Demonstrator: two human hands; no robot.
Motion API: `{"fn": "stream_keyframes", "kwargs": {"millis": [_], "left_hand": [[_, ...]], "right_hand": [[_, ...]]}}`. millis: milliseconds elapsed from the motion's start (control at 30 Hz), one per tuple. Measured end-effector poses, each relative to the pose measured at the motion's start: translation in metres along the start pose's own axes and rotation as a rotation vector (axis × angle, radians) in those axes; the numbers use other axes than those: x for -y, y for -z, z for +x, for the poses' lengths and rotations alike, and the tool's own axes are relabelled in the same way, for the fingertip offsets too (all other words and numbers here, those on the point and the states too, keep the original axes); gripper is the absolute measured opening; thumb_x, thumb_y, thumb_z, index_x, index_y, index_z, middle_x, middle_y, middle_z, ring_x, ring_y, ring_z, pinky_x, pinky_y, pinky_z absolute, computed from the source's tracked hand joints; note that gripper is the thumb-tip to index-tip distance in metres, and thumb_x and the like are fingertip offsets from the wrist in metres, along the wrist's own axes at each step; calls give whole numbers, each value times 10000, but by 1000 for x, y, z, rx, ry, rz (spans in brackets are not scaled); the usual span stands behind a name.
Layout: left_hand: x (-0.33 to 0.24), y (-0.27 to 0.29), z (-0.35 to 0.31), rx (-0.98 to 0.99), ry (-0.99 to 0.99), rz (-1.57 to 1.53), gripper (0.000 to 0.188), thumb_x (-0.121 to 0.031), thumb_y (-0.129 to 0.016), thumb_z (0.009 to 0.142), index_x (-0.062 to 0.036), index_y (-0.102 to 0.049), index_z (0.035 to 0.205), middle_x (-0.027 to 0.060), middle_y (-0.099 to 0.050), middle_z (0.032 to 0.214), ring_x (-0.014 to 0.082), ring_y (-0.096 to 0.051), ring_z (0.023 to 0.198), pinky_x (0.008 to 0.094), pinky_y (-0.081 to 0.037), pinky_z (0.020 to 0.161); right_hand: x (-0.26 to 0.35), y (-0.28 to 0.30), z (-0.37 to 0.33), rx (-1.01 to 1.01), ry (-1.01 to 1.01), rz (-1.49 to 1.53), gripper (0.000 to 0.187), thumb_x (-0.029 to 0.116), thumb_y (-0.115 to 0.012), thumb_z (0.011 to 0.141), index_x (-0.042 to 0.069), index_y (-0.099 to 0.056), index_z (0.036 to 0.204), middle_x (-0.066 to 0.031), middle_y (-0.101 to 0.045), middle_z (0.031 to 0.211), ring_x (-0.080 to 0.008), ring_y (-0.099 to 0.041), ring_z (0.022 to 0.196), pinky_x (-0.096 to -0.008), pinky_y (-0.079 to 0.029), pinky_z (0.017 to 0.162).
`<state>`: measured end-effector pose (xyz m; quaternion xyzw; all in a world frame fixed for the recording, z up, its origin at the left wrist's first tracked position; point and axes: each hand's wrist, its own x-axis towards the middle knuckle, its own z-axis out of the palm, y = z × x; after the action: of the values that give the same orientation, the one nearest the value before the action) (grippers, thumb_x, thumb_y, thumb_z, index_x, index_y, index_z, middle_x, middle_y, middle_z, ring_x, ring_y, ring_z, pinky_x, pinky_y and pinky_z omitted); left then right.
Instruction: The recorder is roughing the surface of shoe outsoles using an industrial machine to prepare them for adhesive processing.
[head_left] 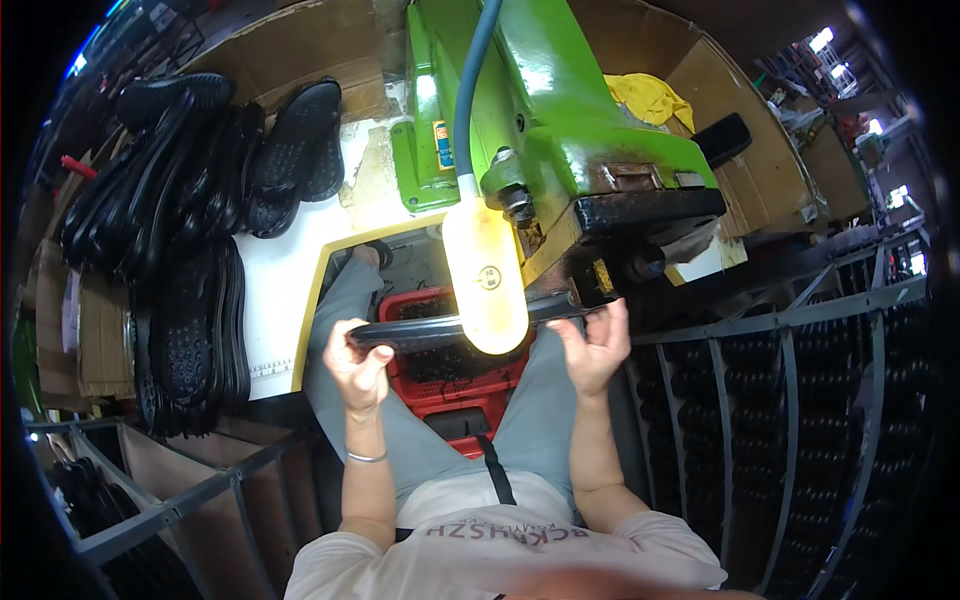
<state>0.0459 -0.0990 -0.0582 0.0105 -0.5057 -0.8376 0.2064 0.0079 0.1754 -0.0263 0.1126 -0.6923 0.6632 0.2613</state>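
Gripping a flat black rubber shoe sole (pixel 440 328) edge-on, I have my left hand (pixel 357 365) clamped on its rounded end and my right hand (pixel 594 348) closed on the other end under the glossy green machine (pixel 560 130), behind its glowing oval lamp (pixel 485 275), above a red crate (pixel 450 385).

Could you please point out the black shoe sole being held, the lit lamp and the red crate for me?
black shoe sole (pixel 420 330): head view, its left half.
lit lamp (pixel 485 275): head view, middle of the glowing shade.
red crate (pixel 450 385): head view, its front rim.
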Motion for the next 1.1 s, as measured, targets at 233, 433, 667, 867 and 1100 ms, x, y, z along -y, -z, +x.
{"fn": "stream_keyframes", "kwargs": {"millis": [233, 433, 667, 867, 1100], "left_hand": [[18, 63, -3, 92, 107, -148, 310, 15, -773, 715, -57, -506, 856, 30, -571, 792, 119, -563, 762, 390, -419, 1033], [19, -6, 1, 306, -98, 1050, 380, -122, -818, 655, -31, -605, 956, 113, -643, 844, 227, -628, 817, 379, -471, 828], [53, -80, 4, 160, -319, 605, 474, -150, -832, 641, 11, -596, 1019, 133, -658, 959, 273, -631, 880, 367, -481, 808], [109, -87, -23, 55, -48, 138, 570, -175, -859, 695, -20, -511, 1119, 55, -603, 1026, 163, -582, 960, 321, -454, 893], [104, -99, -29, -21, 28, -57, 564, -244, -865, 695, -31, -520, 1086, 34, -592, 996, 141, -571, 915, 281, -445, 855]], "right_hand": [[-7, -41, -6, 49, 225, -168, 670, -37, -861, 550, -51, -560, 1148, -180, -642, 1086, -236, -653, 917, -314, -548, 787], [10, -43, 3, 71, 417, -388, 573, 24, -875, 541, -45, -622, 1051, -174, -668, 997, -293, -668, 844, -337, -555, 746], [-19, -38, -2, 71, 272, -73, 469, 23, -834, 648, -88, -615, 1048, -123, -658, 935, -173, -627, 824, -291, -508, 735], [-120, -8, -43, 125, -309, 283, 353, 104, -695, 818, -49, -599, 1121, -115, -645, 1065, -173, -603, 948, -301, -475, 861], [-125, 38, -49, -150, -517, 476, 327, -15, -717, 767, 0, -558, 1052, -42, -606, 961, -128, -573, 887, -267, -455, 832]]}}
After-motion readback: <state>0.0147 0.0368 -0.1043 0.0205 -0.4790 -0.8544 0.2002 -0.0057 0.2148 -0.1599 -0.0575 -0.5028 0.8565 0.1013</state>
